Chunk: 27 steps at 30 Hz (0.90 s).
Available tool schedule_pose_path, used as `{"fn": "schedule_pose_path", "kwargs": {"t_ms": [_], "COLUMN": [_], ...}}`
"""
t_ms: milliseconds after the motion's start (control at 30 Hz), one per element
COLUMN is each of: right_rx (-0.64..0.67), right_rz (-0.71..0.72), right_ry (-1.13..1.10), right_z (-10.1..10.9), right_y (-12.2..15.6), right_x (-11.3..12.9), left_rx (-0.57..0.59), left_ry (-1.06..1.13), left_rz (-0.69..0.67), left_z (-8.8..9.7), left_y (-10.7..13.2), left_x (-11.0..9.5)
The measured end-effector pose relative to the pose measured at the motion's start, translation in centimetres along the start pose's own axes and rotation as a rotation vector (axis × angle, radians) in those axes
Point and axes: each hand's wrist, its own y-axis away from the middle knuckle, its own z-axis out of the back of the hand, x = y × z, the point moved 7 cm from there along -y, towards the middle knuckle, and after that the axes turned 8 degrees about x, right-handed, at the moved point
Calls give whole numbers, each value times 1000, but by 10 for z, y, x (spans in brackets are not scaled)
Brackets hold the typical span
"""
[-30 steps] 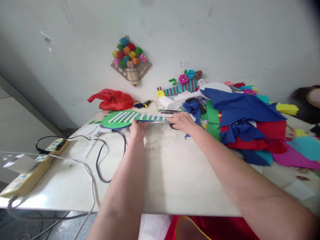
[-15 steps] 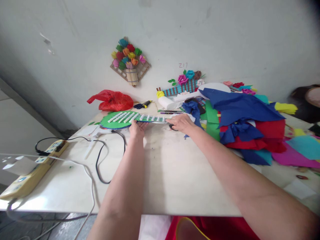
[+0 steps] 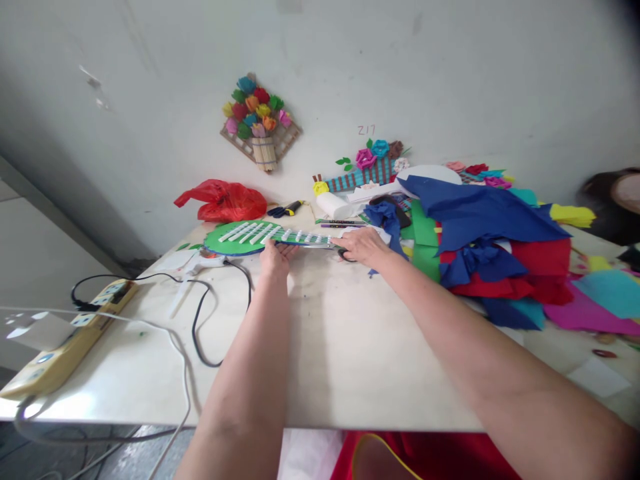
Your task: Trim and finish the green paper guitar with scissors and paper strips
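Note:
A flat green paddle-shaped craft piece, with a dark blue edge and white strips laid across it, is between my hands at the far side of the table. My left hand holds its near edge, where the broad part narrows. At the slim right end, the fingers of my right hand grip the tip. Scissors lie just under that slim end, their black handle below my right fingers. A glue gun rests near the broad end, partly hidden by it.
A yellow power strip and cables run along the left side. A red plastic bag and yellow-black pliers lie at the back. Blue cloth-like sheets and coloured paper pile up on the right. A flower decoration hangs on the wall.
The green craft piece has shifted slightly to the right and its angle has changed a little. Both hands keep nearly the same places.

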Motion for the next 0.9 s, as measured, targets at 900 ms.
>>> {"fn": "schedule_pose_path", "kwargs": {"t_ms": [900], "right_rx": [25], "right_rz": [-12], "right_ry": [3], "right_z": [-6], "right_y": [-1], "right_x": [3], "left_rx": [23], "left_ry": [-7], "left_rz": [13], "left_z": [-1], "left_y": [0], "left_x": [1]}}
